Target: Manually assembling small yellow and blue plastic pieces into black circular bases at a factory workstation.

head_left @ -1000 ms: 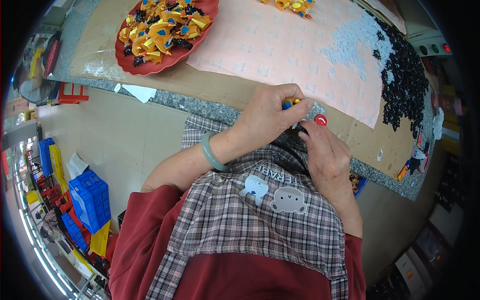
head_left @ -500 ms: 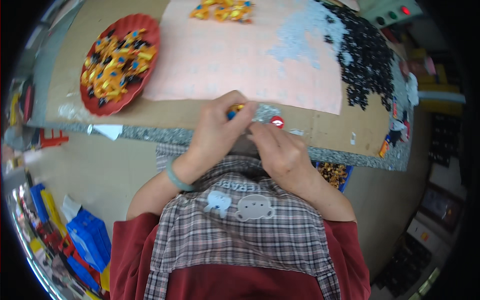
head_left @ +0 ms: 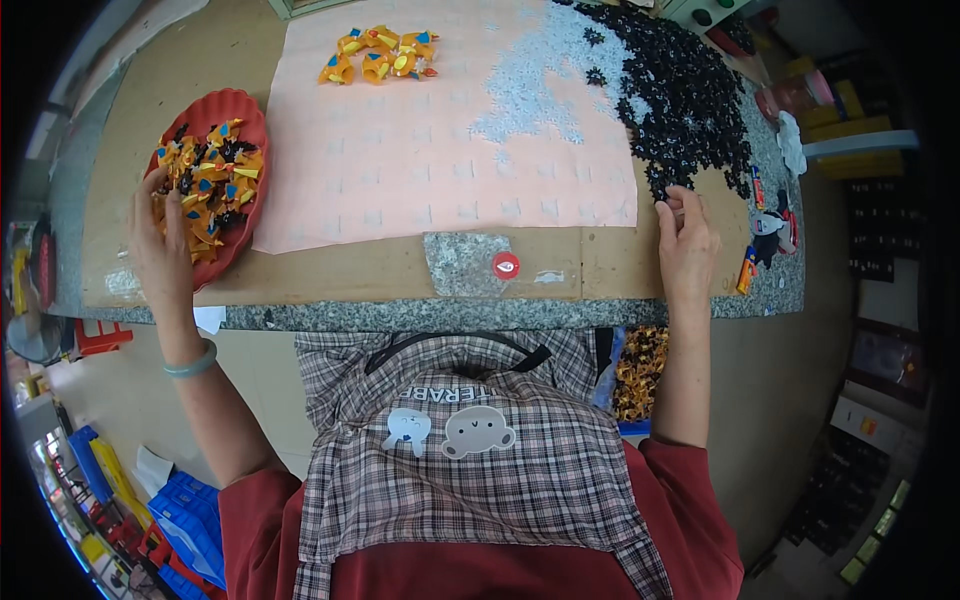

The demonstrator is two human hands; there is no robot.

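A: Start at the left. Where is the left hand (head_left: 160, 245)?

B: At the near-left rim of the red dish (head_left: 225, 105), fingers spread and lying on the heap of orange parts (head_left: 205, 185) inside. The dish is shallow, round and scalloped, and its near edge sits close to the table edge (head_left: 400, 315), so little room is left there.

A: And the middle?

B: A pale pink sheet (head_left: 430, 170), flat with a faint grid of marks, covers the brown board. Most of it is bare, with open room between the hands. A small cluster of orange pieces (head_left: 380, 55) lies at its far side, and a drift of pale grey bits (head_left: 540, 85) lies further right. Near the table edge, a small round red cap (head_left: 505, 265) sits on a speckled stone patch.

A: The right hand (head_left: 685, 245)?

B: At the near fringe of the pile of black pieces (head_left: 680, 90), small and jagged. Its fingers are curled together, the tips touching the nearest black pieces; I cannot tell whether they pinch one.
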